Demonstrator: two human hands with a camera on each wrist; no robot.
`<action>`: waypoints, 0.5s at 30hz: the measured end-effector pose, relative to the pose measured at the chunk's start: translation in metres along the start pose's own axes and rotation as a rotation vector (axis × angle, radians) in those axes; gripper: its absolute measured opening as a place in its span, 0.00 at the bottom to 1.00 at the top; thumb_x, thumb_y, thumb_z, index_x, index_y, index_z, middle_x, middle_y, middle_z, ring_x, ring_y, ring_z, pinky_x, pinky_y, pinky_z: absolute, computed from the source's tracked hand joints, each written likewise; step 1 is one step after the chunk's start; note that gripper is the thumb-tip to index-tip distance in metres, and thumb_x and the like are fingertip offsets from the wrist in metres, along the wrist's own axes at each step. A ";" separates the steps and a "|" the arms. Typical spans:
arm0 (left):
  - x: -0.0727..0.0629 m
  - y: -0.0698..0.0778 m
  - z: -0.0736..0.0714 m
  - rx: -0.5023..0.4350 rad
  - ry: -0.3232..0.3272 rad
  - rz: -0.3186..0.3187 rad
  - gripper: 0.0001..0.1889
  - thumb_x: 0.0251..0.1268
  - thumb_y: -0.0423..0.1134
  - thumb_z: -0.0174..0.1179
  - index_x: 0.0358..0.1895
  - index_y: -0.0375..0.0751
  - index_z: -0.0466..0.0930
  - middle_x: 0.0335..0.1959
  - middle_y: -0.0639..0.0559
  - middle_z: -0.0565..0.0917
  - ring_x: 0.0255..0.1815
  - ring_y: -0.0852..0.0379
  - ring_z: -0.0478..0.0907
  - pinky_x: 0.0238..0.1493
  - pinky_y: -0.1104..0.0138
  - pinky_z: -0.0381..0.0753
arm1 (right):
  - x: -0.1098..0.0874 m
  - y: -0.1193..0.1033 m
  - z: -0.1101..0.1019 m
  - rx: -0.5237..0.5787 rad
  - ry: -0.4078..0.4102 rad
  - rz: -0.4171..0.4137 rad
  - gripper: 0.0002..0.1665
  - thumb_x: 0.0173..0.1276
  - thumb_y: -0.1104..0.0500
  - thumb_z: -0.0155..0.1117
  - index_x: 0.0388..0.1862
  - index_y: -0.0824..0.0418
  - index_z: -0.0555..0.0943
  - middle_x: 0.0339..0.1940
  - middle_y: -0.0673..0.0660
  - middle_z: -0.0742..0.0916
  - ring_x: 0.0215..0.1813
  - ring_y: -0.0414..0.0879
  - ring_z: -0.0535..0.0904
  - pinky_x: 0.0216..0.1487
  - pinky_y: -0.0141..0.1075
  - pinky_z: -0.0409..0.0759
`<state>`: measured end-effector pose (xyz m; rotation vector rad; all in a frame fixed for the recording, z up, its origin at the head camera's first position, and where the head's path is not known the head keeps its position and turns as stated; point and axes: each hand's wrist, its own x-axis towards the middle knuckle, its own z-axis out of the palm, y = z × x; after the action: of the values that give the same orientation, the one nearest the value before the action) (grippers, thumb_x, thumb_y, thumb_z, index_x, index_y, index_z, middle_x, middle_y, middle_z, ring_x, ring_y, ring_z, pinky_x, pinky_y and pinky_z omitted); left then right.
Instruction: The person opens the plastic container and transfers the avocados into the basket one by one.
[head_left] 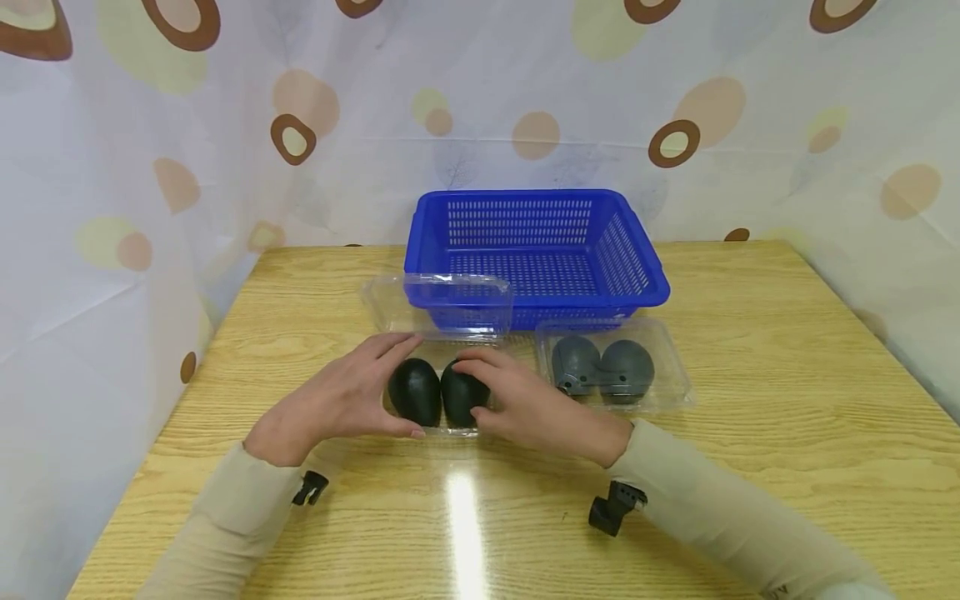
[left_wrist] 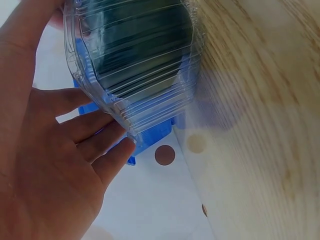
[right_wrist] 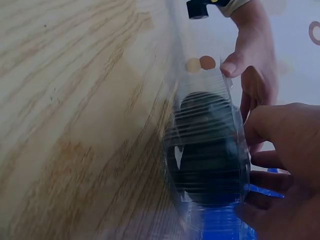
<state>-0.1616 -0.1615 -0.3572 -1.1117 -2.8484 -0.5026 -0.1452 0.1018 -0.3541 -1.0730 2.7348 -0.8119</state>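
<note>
Two dark green avocados sit side by side in a clear plastic clamshell box [head_left: 457,432], its lid [head_left: 442,308] raised at the back. My right hand [head_left: 528,404] pinches the right avocado [head_left: 459,398], fingertips on its far side and thumb on the near side. Beside the left avocado [head_left: 415,392] is my left hand [head_left: 341,404], its fingers spread, with the thumb along the near edge of the box. In the left wrist view the left fingers [left_wrist: 102,142] lie relaxed against the box's rim. The ribbed wall blurs the avocados in both wrist views.
Behind the box stands a blue plastic basket [head_left: 525,312], which the raised lid partly overlaps. To the right, a second clear clamshell box [head_left: 675,383] lies closed over two dark avocados [head_left: 627,371]. Patterned cloth [head_left: 495,83] hangs behind the wooden table [head_left: 765,350].
</note>
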 end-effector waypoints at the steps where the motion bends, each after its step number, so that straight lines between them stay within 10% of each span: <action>1: 0.000 0.000 0.000 0.000 -0.002 0.001 0.61 0.41 0.68 0.74 0.76 0.36 0.59 0.73 0.38 0.66 0.73 0.41 0.65 0.70 0.50 0.71 | 0.001 0.001 0.000 -0.008 -0.011 -0.009 0.32 0.66 0.63 0.65 0.69 0.62 0.72 0.73 0.60 0.72 0.72 0.54 0.70 0.65 0.47 0.77; 15: -0.001 0.003 -0.001 0.006 -0.031 -0.048 0.62 0.40 0.70 0.73 0.76 0.39 0.58 0.74 0.40 0.65 0.73 0.42 0.65 0.68 0.50 0.73 | 0.017 0.010 -0.005 -0.224 -0.074 -0.140 0.38 0.61 0.59 0.74 0.70 0.58 0.73 0.65 0.61 0.76 0.66 0.55 0.73 0.63 0.46 0.78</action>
<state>-0.1591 -0.1604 -0.3557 -1.0615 -2.9080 -0.4833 -0.1657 0.0991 -0.3532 -1.3197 2.7624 -0.4758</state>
